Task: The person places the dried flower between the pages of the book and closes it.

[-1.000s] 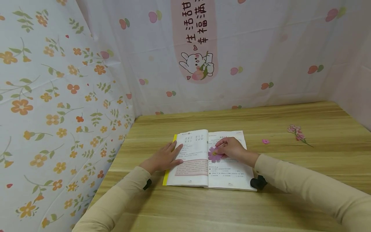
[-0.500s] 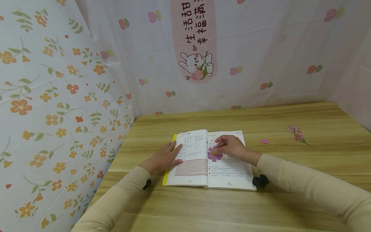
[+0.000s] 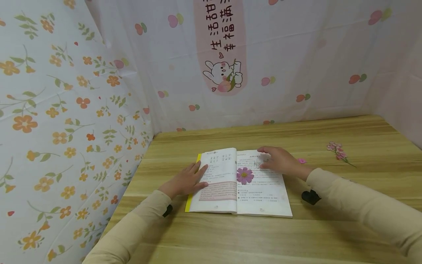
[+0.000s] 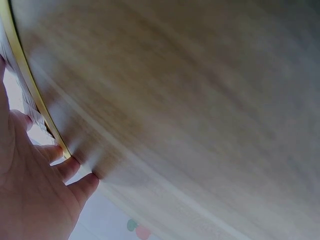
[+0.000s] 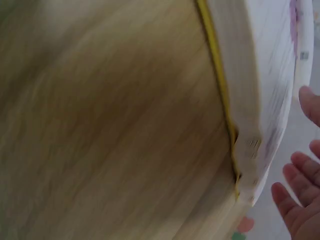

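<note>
An open book with a yellow cover edge lies on the wooden table. On its right page, close to the spine, rests a flat purple-pink flower with a yellow centre. My left hand lies on the left page's outer edge with its fingers spread; in the left wrist view its fingertips sit at the yellow cover edge. Above the upper part of the right page is my right hand, slightly blurred, its fingers apart and holding nothing. The right wrist view shows those fingers beside the thick page block.
Right of the book lies a small magenta blossom, partly behind the right hand. Farther right is a pink flower sprig with a thin stem. Printed cloth hangs behind the table, and floral cloth hangs at the left.
My right hand has let go of the purple-pink flower and moved right, away from it. The flower now lies on the right page. My left hand stays in place.
</note>
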`<state>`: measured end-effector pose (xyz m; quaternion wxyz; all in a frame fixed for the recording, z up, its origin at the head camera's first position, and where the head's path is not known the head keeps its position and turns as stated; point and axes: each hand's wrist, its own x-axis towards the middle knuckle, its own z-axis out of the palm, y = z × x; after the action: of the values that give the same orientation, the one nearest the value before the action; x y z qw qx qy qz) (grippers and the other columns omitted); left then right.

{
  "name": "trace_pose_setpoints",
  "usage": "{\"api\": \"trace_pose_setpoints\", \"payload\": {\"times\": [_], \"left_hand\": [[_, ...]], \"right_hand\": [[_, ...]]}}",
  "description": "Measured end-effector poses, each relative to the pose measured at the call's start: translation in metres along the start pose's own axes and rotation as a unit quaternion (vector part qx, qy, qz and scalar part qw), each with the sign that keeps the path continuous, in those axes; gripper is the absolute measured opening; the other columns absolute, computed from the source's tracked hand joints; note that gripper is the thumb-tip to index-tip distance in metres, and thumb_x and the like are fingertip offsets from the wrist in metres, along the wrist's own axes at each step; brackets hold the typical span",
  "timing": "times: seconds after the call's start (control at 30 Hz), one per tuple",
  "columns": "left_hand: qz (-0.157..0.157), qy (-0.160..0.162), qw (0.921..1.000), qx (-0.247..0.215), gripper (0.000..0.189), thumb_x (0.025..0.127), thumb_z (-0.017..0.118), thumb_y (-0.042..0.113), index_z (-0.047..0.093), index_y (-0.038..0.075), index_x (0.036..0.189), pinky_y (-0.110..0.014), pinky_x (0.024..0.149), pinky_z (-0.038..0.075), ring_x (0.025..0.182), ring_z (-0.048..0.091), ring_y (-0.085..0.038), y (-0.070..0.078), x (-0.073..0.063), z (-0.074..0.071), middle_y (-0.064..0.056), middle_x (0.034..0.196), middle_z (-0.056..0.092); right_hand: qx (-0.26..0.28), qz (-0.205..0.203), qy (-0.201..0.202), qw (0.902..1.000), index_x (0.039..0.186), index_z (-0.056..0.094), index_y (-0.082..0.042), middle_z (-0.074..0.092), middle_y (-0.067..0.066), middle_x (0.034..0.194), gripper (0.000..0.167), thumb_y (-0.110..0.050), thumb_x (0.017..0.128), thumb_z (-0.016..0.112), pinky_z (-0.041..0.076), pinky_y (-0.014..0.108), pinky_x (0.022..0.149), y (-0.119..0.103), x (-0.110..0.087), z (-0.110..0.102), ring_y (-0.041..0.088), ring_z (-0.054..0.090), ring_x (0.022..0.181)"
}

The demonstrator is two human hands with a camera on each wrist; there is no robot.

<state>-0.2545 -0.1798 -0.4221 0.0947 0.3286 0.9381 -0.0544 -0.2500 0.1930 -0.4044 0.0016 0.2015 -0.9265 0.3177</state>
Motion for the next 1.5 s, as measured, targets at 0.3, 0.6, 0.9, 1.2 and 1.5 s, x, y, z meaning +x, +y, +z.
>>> {"api": "trace_pose_setpoints", "payload": {"times": [0.3,0.6,0.9,1.2,1.5], "left_hand": [[0.005,0.005,0.9999,0.01,0.077,0.099,0.036,0.059,0.016,0.012,0.157,-0.049,0.111,0.027,0.141,0.026,-0.039,0.001,-0.001,0.001,-0.023,0.156,0.02],[-0.004,0.007,0.9999,0.013,0.077,0.099,0.036,0.059,0.016,0.013,0.157,-0.048,0.111,0.027,0.141,0.026,-0.038,0.002,-0.001,0.003,-0.022,0.157,0.02],[0.0,0.004,1.0,0.008,0.077,0.099,0.036,0.059,0.016,0.013,0.157,-0.048,0.111,0.027,0.141,0.025,-0.038,0.002,0.0,0.004,-0.022,0.157,0.019],[0.001,0.004,0.9999,0.014,0.077,0.099,0.035,0.06,0.015,0.013,0.157,-0.048,0.111,0.026,0.141,0.025,-0.039,0.001,0.001,0.002,-0.022,0.157,0.019],[-0.001,0.002,0.9999,0.017,0.078,0.099,0.036,0.06,0.015,0.013,0.157,-0.047,0.111,0.027,0.141,0.025,-0.039,0.001,0.0,0.0,-0.022,0.157,0.019]], "right_hand": [[-0.096,-0.063,-0.048,0.9922,0.142,0.039,0.009,0.041,0.028,0.144,0.076,-0.03,0.087,0.075,0.032,0.055,0.105,0.03,0.0,-0.008,0.043,0.039,0.132],[-0.165,-0.058,-0.09,0.9804,0.147,0.029,0.01,0.026,0.029,0.152,0.095,-0.061,0.09,0.057,0.024,0.056,0.109,0.044,-0.001,-0.012,0.044,0.024,0.139],[-0.192,-0.032,-0.113,0.9744,0.149,0.024,0.01,0.024,0.031,0.152,0.106,-0.073,0.087,0.047,0.016,0.06,0.11,0.051,0.002,-0.013,0.047,0.019,0.14],[-0.217,-0.039,-0.104,0.9699,0.148,0.027,0.009,0.026,0.031,0.151,0.106,-0.074,0.086,0.048,0.017,0.059,0.11,0.051,0.005,-0.014,0.046,0.02,0.14],[-0.229,-0.058,-0.063,0.9696,0.142,0.037,0.01,0.034,0.034,0.145,0.106,-0.074,0.081,0.056,0.025,0.059,0.108,0.046,0.006,-0.015,0.048,0.03,0.135]]}}
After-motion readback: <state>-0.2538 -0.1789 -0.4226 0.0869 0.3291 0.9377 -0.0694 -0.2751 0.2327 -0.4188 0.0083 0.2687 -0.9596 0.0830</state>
